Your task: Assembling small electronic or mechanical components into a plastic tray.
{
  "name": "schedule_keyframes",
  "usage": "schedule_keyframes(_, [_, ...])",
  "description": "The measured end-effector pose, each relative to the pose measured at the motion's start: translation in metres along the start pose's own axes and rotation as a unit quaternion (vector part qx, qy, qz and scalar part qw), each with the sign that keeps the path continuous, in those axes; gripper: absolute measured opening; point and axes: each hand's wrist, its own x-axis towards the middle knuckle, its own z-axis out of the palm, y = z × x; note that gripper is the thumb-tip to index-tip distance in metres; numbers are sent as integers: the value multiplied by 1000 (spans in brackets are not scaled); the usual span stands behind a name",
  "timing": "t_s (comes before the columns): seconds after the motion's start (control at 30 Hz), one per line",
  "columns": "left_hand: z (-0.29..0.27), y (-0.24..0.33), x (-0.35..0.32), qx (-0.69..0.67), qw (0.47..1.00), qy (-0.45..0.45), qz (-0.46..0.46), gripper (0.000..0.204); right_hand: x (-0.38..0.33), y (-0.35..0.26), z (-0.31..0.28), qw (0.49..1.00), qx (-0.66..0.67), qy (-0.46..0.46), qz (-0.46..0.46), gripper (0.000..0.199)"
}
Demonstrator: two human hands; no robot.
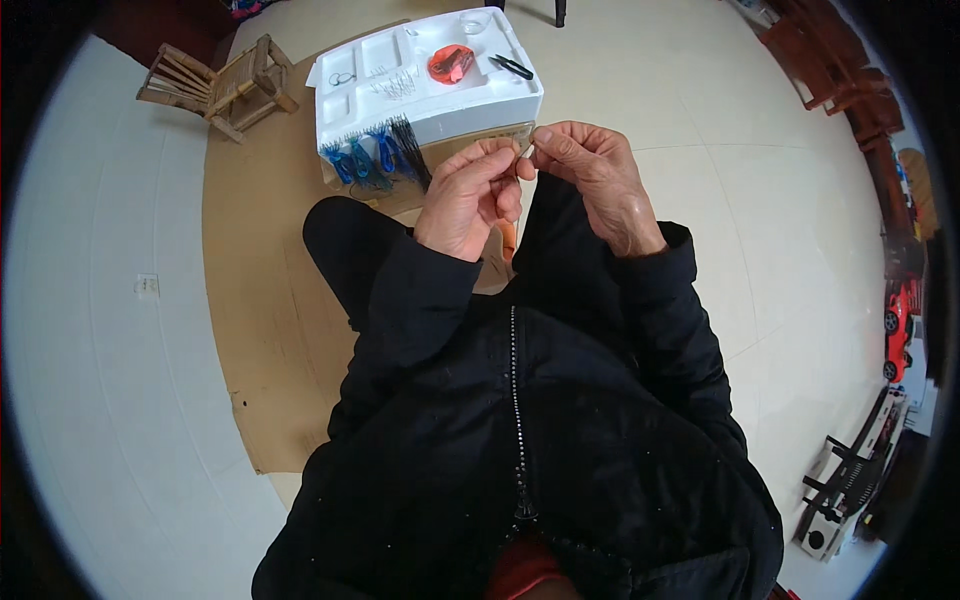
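Far left: wooden chair (250,85), standing at the edge of a flattened cardboard sheet (255,300). Next, a white foam tray (470,113) with moulded hollows: scissors (343,78) toward its left end, thin metal bits (393,85) in the middle. Blue bundles (388,150) of strands hang along the front edge, a black bundle (408,150) just beside them. Red bag (450,64) right of the metal bits; black hand tool (514,67) near the right end.

Left hand (467,195): thumb and forefinger pinched, in front of the tray. Right hand (600,180): likewise pinched, fingertips close to the left's. Both seem to grip a small piece; too fine to make out, but it would lie between the fingertips.

Step in hand, as judged: close fingertip work, perhaps joining or threading. Next move likely calls for one pinch held steady while the other makes a fine adjustment.
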Motion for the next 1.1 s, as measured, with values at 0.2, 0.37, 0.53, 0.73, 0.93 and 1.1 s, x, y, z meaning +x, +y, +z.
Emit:
schedule_keyframes(0.2, [2,-3,-1,0,999,30,18,9,2,1,-1,1000,-10,15,-8,20])
schedule_keyframes(0.37, [4,-3,-2,-27,999,23,29,7,1,1,-2,999,10,43,-25,20])
schedule_keyframes(0.53, [4,-3,-1,-38,998,19,50,7,-4,5,-4,991,30,123,-38,20])
schedule_keyframes(0.73, [6,-4,-3,-44,997,18,55,8,-16,10,14,992,-21,109,-55,19])
schedule_keyframes(0.93, [10,-5,-4,-24,997,21,67,9,-18,7,25,991,9,119,-60,18])
schedule_keyframes(1.1, [10,-7,-4,-15,997,25,69,9,-20,2,28,994,21,87,-66,18])
